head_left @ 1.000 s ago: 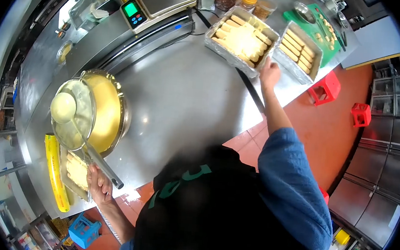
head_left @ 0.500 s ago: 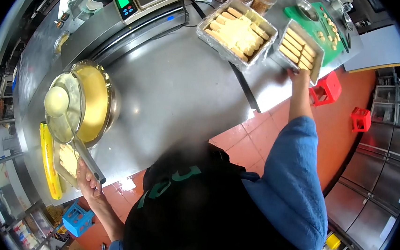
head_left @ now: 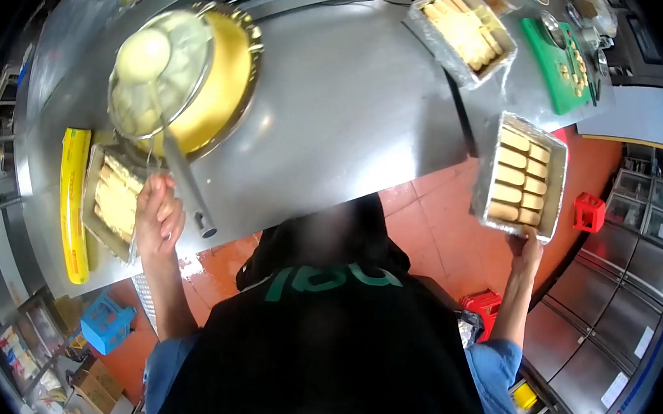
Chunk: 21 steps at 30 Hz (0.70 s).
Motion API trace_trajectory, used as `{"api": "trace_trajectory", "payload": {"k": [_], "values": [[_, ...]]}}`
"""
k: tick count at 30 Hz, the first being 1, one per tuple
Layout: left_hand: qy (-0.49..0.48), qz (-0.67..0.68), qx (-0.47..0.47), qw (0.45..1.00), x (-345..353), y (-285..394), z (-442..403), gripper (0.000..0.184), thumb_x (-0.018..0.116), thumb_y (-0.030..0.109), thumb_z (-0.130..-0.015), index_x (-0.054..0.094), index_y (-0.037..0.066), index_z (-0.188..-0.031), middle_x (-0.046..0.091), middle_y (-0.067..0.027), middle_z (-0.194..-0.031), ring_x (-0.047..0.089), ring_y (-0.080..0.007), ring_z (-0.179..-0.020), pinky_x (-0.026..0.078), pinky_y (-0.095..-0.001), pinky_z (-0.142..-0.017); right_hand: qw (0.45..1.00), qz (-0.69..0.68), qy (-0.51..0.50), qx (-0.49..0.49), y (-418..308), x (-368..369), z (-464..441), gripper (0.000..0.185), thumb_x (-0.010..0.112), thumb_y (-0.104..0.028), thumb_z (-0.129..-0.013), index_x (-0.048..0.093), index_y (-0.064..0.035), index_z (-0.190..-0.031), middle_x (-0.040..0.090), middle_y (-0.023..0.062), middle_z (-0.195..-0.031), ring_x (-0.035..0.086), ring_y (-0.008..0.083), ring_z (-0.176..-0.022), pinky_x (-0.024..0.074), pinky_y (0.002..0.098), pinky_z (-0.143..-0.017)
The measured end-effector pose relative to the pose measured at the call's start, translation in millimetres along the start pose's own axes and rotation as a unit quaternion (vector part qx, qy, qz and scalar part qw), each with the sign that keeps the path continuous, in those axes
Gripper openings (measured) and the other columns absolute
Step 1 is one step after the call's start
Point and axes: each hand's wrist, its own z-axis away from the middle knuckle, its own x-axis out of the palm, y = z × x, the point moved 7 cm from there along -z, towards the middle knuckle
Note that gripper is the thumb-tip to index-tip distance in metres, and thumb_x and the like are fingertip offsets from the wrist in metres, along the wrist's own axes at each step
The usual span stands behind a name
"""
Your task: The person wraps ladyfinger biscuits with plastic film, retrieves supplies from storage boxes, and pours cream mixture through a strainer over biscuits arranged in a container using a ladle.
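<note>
My right hand (head_left: 529, 250) grips the near end of a rectangular metal tray (head_left: 559, 186) lined with clear film. Two rows of ladyfinger biscuits (head_left: 511, 176) lie in it, and it is held out past the table edge. My left hand (head_left: 161, 213) is closed, its fingers curled, beside the right rim of another tray (head_left: 95, 219) with cream-covered biscuits. What those fingers hold, if anything, is hidden. Just above that hand, a sieve (head_left: 208, 69) with a grey handle rests over a metal bowl (head_left: 246, 99) of yellow cream. A ladle (head_left: 142, 56) lies in the sieve.
A long yellow box (head_left: 73, 202) lies left of the cream-covered tray. At the back right stand a third film-lined tray (head_left: 469, 39) of biscuits with cream and a green cutting board (head_left: 548, 76) with small pieces. Stools (head_left: 108, 322) stand on the floor.
My right hand has brought the biscuit tray away from the cutting board, toward me and off the table. My left hand's fingers have curled in. The view has shifted.
</note>
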Motion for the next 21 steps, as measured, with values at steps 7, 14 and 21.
{"api": "trace_trajectory", "payload": {"k": [7, 14, 21], "values": [[-0.081, -0.003, -0.009, 0.997, -8.1, 7.9, 2.5, 0.018, 0.048, 0.020, -0.095, 0.051, 0.003, -0.091, 0.031, 0.0058, -0.050, 0.025, -0.0032, -0.032, 0.021, -0.0183, -0.025, 0.989, -0.020, -0.139, 0.043, 26.7, 167.6, 127.0, 0.025, 0.056, -0.009, -0.080, 0.056, 0.0065, -0.100, 0.062, 0.0158, -0.089, 0.064, 0.0236, -0.068, 0.0582, 0.0348, -0.058], [-0.056, 0.014, 0.001, 0.998, -3.7, 12.4, 19.1, 0.019, 0.050, 0.022, -0.094, 0.053, 0.004, -0.088, 0.032, 0.0054, -0.050, 0.028, -0.0038, -0.031, 0.023, -0.0195, -0.026, 0.974, -0.024, -0.197, 0.107, 60.3, 328.7, 159.2, 0.020, 0.051, -0.009, -0.085, 0.050, 0.0106, -0.088, 0.052, 0.0150, -0.076, 0.062, 0.0296, -0.068, 0.0587, 0.0351, -0.060], [-0.020, 0.019, 0.023, 0.999, 8.4, 7.3, 27.9, 0.022, 0.052, 0.024, -0.094, 0.053, 0.003, -0.088, 0.031, 0.0054, -0.050, 0.027, -0.0039, -0.032, 0.024, -0.0197, -0.027, 0.962, -0.022, -0.259, 0.082, 62.3, 379.0, 176.4, 0.021, 0.052, -0.013, -0.085, 0.050, 0.0070, -0.083, 0.055, 0.0145, -0.076, 0.064, 0.0278, -0.064, 0.0558, 0.0358, -0.055]]}}
